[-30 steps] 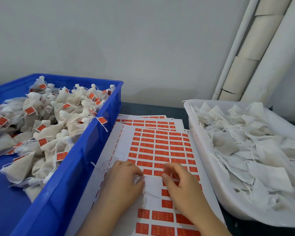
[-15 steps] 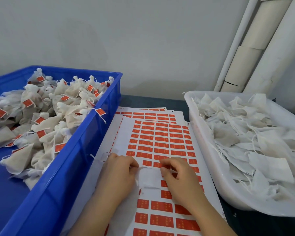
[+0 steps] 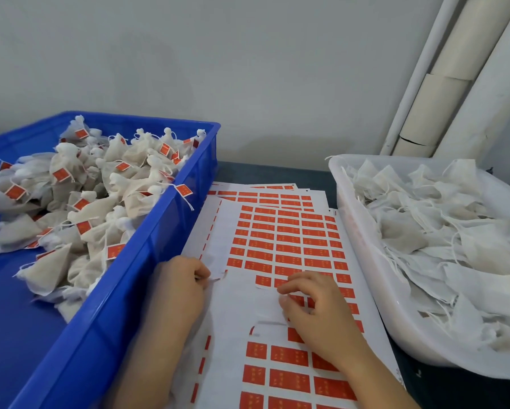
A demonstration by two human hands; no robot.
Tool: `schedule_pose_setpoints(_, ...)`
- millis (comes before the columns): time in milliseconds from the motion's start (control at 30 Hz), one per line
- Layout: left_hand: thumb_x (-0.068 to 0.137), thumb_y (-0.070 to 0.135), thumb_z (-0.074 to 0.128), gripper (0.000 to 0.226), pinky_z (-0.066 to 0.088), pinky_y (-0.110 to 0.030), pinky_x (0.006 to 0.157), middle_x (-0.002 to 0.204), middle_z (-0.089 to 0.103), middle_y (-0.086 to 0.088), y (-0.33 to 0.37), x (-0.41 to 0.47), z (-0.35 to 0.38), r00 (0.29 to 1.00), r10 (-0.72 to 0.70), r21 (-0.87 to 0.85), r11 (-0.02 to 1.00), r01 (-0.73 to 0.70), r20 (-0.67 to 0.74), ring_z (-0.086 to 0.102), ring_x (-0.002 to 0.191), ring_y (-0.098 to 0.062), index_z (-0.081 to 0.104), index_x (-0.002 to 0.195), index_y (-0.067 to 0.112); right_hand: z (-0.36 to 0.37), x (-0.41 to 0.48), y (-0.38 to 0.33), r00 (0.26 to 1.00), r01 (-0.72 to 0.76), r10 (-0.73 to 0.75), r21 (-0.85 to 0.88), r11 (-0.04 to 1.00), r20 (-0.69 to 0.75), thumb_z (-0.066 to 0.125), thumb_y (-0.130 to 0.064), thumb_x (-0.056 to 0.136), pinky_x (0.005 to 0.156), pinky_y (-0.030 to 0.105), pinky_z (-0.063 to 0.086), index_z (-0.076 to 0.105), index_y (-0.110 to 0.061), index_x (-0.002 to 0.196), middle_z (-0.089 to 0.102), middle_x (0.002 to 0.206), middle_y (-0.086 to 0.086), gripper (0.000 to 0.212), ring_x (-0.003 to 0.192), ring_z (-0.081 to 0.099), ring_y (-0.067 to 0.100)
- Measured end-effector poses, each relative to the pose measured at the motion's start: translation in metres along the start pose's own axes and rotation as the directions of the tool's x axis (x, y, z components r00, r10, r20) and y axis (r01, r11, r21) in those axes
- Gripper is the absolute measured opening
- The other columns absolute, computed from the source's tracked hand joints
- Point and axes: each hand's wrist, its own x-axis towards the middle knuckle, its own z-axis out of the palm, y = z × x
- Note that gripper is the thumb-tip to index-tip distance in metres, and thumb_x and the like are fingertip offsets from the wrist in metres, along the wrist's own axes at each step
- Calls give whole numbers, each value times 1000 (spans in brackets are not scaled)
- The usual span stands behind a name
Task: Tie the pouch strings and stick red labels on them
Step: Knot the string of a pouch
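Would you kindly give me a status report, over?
Left hand and right hand pinch pouch ends. Pouch flat on label sheet, no label visible. Nothing obstructing.

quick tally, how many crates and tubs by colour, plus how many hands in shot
blue plastic crate: 1
white plastic tub: 1
bare hands: 2 (left hand, right hand)
total: 4
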Motion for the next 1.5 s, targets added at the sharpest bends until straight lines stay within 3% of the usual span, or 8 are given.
schedule_pose_setpoints(167,91,13,48,21,41,-24,86,121,50,-7,2,-6,-4,990,106,204,971,-123,92,50,107,-19,67,101,14,0,0,-1,1000,-4,4,-5,1000,-1,56,-40,88,81,3,24,54,-45,91,42,107,-32,6,100,39,-8)
schedule_pose_setpoints(267,93,14,44,24,45,-25,88,119,55,-2,4,-12,-5,986,122,245,958,-148,117,54,105,-17,62,109,17,0,-1,-1,1000,-5,5,-4,1000,2,55,-40,88,90,7,25,54,-45,92,43,108,-32,6,102,40,-6)
schedule_pose_setpoints(367,90,8,54,32,50,-22,87,103,61,2,7,-9,-10,997,17,149,988,-29,80,59,90,-13,56,118,22,0,0,-1,1000,-6,6,-12,1000,-2,55,-41,89,95,11,24,53,-45,92,43,107,-32,5,102,40,-6)
schedule_pose_setpoints(500,87,5,58,33,50,-27,93,109,61,0,13,-5,-15,993,-78,143,988,65,85,60,95,-14,59,116,21,0,0,-2,1000,-4,4,-3,1000,-4,55,-40,89,93,10,25,52,-45,91,43,106,-32,6,100,40,-7)
schedule_pose_setpoints(767,90,7,54,25,49,-24,91,106,63,0,7,-7,-16,991,-80,176,983,61,103,60,93,-15,64,110,18,-1,-1,-2,1000,1,-1,6,1000,-2,54,-39,89,94,11,27,52,-45,90,43,104,-32,6,100,40,-7)
schedule_pose_setpoints(1033,94,16,48,34,41,-14,66,92,56,7,-8,-27,-28,994,59,298,954,-28,-94,49,71,-7,46,128,21,-1,0,-2,1000,12,-12,12,1000,-8,55,-39,89,92,11,28,52,-45,88,42,99,-34,7,96,41,-8)
schedule_pose_setpoints(1267,96,27,44,32,38,-16,85,125,50,7,8,-40,-31,984,134,165,980,-113,-120,50,105,-8,51,127,28,-3,-1,-5,999,-3,5,50,999,-37,54,-37,90,92,12,33,50,-44,94,49,109,-27,9,96,45,-7)
schedule_pose_setpoints(1500,94,36,47,33,42,-23,98,132,51,16,46,-37,1,928,263,115,947,-301,264,52,114,-6,49,127,38,-37,-18,-43,961,166,-172,-46,985,-217,46,-49,84,86,-1,27,39,-52,100,36,103,-42,18,93,42,-18)
